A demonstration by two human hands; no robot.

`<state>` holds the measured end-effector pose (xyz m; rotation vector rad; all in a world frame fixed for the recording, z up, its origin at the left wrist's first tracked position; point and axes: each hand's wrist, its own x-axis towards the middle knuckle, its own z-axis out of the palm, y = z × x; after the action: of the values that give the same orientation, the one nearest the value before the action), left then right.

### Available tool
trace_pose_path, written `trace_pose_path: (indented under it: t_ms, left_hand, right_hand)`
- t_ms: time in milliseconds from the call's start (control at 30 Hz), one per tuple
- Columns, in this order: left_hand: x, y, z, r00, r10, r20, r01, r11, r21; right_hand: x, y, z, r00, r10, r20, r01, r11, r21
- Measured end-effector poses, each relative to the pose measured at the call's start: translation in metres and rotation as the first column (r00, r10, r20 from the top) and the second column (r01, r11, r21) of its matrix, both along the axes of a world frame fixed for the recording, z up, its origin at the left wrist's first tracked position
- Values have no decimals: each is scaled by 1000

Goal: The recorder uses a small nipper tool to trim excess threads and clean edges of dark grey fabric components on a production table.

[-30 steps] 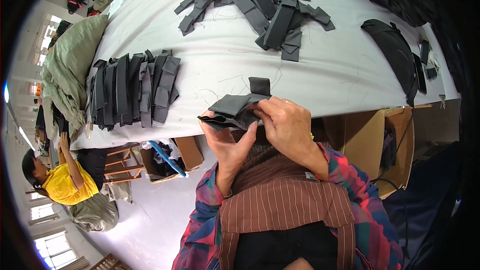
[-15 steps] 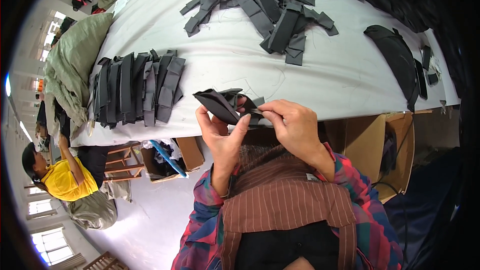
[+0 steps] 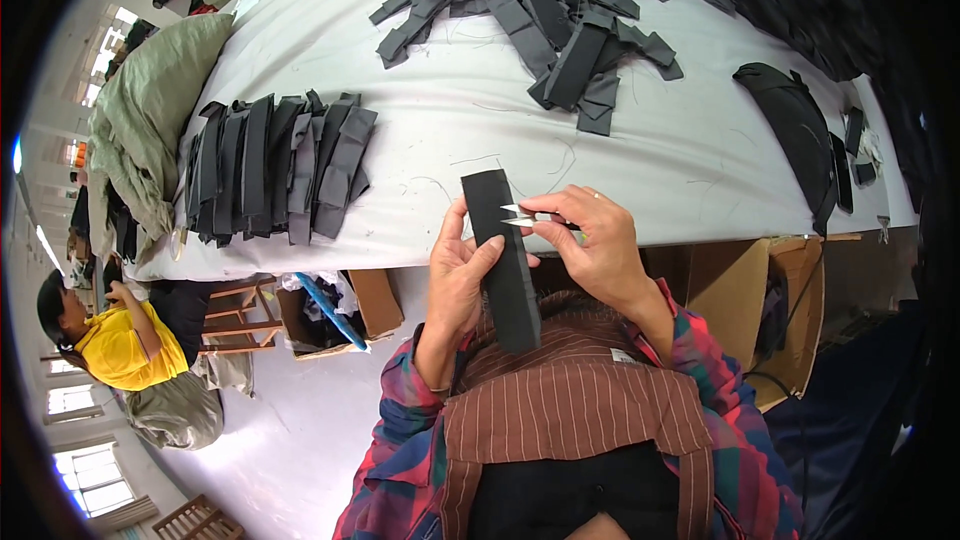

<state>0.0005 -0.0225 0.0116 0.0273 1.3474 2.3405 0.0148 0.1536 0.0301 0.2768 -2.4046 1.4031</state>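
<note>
Left hand point(image 3: 456, 276) clamped on dark fabric strip point(image 3: 511, 290), thumb across its face. Right hand point(image 3: 598, 240), right of strip, pinches snips point(image 3: 522, 223), blades parted, tips at strip's edge.

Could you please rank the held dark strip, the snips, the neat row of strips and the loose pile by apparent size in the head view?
1. Loose pile
2. Neat row of strips
3. Held dark strip
4. Snips, partly hidden by the right hand
</note>
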Motion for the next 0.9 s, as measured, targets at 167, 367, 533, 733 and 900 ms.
trace_pose_path:
  t_ms: [167,367,533,733,900]
  left_hand:
    - [2,0,1,996,-53,73,51,998,34]
    - [6,4,-2,995,-96,24,98,993,-72]
    - [10,5,-15,991,-99,-90,64,941,-332]
    - [6,1,-15,997,-78,-21,70,961,-268]
    - [2,-3,2,982,-159,98,174,969,-174]
  right_hand:
    - [-12,-1,-23,1000,-1,-23,4,995,101]
    - [-18,-8,-8,993,-67,-101,75,994,82]
    - [-23,0,-11,989,-47,-137,86,953,289]
    - [-18,13,-11,983,-135,-122,156,970,186]
    - [-18,24,-11,995,29,-92,-7,975,223]
